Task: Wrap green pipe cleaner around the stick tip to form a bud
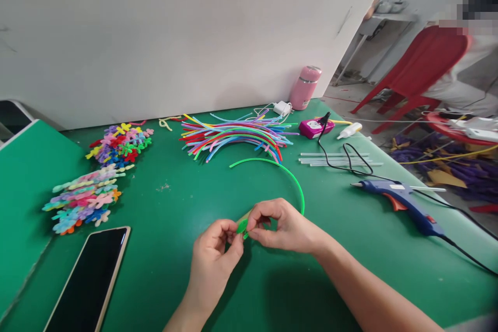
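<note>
Left hand [213, 250], right hand [286, 225], green strand [302, 200] pinched between, arcing beyond right hand

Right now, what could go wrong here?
1. The green stem has a long loose arc beyond the right hand; it could snag.
2. The glue gun lies near the right edge of the table, its cord running toward that edge; a tug might drag it off.
</note>
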`<act>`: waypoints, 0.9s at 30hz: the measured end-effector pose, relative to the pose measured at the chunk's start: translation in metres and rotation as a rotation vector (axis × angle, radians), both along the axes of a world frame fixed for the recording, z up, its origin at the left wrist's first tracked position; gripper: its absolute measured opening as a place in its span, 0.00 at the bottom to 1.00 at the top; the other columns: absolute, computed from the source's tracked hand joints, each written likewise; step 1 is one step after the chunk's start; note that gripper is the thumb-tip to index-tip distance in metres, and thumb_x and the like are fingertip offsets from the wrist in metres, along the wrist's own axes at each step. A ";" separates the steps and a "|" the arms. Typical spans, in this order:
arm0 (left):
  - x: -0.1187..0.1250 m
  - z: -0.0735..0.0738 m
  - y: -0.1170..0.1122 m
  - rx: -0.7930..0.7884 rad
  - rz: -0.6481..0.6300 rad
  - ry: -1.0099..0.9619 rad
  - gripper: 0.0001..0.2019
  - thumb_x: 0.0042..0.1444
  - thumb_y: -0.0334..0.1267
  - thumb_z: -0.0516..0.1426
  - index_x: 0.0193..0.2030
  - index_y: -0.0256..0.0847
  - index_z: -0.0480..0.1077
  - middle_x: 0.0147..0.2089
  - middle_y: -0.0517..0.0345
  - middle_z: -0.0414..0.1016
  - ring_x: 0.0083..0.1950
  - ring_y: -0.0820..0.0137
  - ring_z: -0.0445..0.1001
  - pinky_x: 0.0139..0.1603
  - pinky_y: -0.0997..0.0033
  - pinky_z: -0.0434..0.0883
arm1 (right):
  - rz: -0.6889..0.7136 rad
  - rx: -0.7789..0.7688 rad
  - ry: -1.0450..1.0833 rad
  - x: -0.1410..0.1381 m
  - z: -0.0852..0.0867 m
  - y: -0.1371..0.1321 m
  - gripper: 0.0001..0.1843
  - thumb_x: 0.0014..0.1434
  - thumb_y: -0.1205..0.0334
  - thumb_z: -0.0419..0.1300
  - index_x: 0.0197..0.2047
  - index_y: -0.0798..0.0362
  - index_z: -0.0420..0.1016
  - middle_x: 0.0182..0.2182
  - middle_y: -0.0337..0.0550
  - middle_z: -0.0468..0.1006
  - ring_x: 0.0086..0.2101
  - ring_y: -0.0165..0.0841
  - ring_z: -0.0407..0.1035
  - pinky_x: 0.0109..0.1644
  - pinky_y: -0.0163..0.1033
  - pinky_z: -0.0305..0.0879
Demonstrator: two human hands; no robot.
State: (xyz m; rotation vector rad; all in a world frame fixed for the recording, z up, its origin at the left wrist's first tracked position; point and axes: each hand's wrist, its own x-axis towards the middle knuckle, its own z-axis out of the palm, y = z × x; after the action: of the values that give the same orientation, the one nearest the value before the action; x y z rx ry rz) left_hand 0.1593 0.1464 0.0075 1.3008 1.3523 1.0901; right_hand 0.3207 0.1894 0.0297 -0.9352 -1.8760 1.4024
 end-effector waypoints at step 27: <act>-0.001 0.002 0.002 -0.068 0.089 0.007 0.06 0.47 0.38 0.56 0.28 0.37 0.66 0.23 0.62 0.66 0.24 0.75 0.65 0.25 0.79 0.65 | -0.289 0.530 -0.110 -0.024 -0.019 -0.012 0.06 0.51 0.70 0.54 0.26 0.53 0.69 0.20 0.40 0.72 0.22 0.28 0.66 0.29 0.33 0.61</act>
State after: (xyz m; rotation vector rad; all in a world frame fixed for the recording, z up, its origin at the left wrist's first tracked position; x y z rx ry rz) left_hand 0.1579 0.1480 0.0099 1.2062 1.4521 1.0907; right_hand 0.2970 0.1777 0.0112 -0.9692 -1.9543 0.6462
